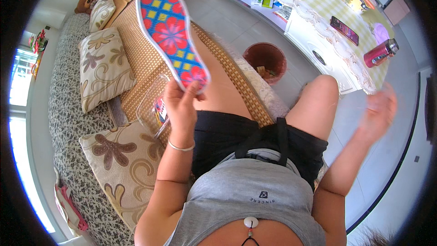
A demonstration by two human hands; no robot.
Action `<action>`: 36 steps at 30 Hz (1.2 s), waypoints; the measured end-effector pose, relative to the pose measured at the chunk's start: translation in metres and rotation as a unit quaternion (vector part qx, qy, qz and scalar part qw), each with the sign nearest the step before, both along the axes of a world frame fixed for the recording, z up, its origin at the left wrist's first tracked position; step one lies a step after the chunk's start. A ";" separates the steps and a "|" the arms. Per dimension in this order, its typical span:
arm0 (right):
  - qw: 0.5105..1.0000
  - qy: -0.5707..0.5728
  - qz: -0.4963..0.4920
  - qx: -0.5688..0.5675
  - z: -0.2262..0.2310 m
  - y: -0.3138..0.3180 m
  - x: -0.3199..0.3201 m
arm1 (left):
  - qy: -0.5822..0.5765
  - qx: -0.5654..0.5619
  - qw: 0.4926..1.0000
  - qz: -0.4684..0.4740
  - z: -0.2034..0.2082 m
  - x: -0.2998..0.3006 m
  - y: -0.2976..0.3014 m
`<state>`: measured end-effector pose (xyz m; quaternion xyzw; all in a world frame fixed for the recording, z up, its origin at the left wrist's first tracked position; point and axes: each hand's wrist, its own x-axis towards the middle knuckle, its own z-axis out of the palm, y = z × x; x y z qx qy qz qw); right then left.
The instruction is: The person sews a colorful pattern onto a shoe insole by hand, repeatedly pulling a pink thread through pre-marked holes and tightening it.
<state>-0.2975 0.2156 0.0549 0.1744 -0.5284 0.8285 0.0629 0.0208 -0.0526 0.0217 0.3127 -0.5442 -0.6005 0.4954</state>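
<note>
My left hand (183, 102) grips the heel end of an insole (170, 34) between thumb and fingers. The insole has a white rim and a red, blue and yellow flower pattern, and it is held up over my left thigh. Out to the right, beyond my right knee, my right hand (380, 109) is raised and smeared by motion. Its fingers do not show clearly, nor does anything in them. Beside my left wrist, a clear plastic box (154, 92) with colourful contents, partly hidden, rests on the woven seat mat.
Patterned cushions (107, 68) line the sofa (63, 95) at left. A dark red bin (273, 76) stands on the floor ahead. At right, the cloth-covered table (309, 4) carries a phone (344, 30) and a red flask (381, 53), close to my right hand.
</note>
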 end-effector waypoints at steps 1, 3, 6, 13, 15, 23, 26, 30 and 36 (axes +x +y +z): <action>0.996 0.001 0.049 0.075 0.014 -0.037 0.045 | 0.030 0.011 0.998 -0.051 0.004 -0.008 0.012; 0.972 0.022 0.168 0.162 0.018 -0.078 0.105 | 0.050 0.069 0.992 -0.088 0.016 -0.019 0.032; 0.892 0.291 0.228 0.260 0.011 -0.104 0.141 | 0.048 0.070 0.986 -0.146 0.021 -0.022 0.045; 0.837 0.432 0.203 0.266 0.000 -0.123 0.157 | 0.032 0.055 0.986 -0.152 0.022 -0.022 0.056; 0.831 0.444 0.192 0.275 0.000 -0.124 0.158 | 0.032 0.055 0.986 -0.156 0.023 -0.022 0.057; 0.820 0.444 0.199 0.301 0.000 -0.121 0.158 | 0.033 0.051 0.984 -0.165 0.023 -0.019 0.058; 0.818 0.441 0.204 0.306 0.004 -0.120 0.159 | 0.028 0.045 0.987 -0.155 0.026 -0.019 0.062; 0.812 0.453 0.197 0.312 0.005 -0.119 0.163 | -0.016 -0.025 0.992 -0.122 0.024 -0.020 0.068; 0.786 0.488 0.179 0.336 -0.001 -0.121 0.169 | -0.164 -0.306 0.937 -0.040 0.021 -0.020 0.068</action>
